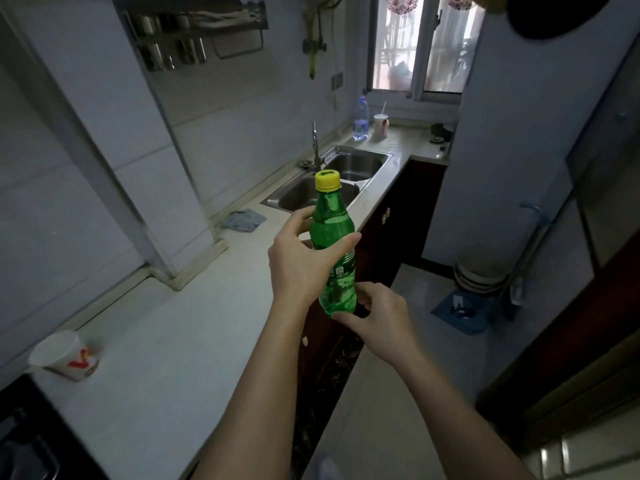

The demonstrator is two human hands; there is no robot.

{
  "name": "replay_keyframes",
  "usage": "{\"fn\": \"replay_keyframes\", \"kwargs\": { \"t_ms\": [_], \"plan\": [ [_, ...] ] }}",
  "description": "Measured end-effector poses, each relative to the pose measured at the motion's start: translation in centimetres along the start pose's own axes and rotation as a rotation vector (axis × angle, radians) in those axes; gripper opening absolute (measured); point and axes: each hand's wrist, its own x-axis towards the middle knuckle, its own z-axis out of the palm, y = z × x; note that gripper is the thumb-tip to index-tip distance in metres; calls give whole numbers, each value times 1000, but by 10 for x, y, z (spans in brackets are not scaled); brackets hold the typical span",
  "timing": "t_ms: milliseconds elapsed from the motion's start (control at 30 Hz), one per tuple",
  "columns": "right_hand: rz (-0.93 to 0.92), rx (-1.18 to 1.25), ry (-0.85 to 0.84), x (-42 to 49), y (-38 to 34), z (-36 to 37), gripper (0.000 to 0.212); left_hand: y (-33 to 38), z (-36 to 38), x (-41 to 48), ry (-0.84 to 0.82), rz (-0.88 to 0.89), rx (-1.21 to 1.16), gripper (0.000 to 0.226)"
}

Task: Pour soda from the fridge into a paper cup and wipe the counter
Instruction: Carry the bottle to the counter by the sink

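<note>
Partly hidden by both hands (300, 261) (377, 317), gripped soda bottle (332, 220) stays capped.

Your left hand (298, 261): bare, no glove, ring or watch.
Your right hand (381, 318): bare too.
Your forearms: uncovered, no sleeves showing.

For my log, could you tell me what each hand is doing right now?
Left hand: closed around the green soda bottle.
Right hand: gripping the bottle's base.
</note>
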Motion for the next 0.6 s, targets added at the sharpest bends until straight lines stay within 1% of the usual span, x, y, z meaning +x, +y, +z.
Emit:
{"fn": "replay_keyframes", "kwargs": {
  "t_ms": [167, 333, 467, 600],
  "plan": [
    [-21, -7, -30, 87, 0, 25, 55, -28, 5, 82, 20, -20, -5, 54],
    [-56, -2, -94, 173, -10, 56, 57, -61, -1, 159, 82, -32, -3, 61],
    [-93, 3, -122, 218, -17, 84, 53, -83, -8, 204, 112, -42, 34, 61],
    [-122, -35, -188, 259, -21, 112, 52, -108, -17, 236, 169, -78, 72, 66]
  ]
}}
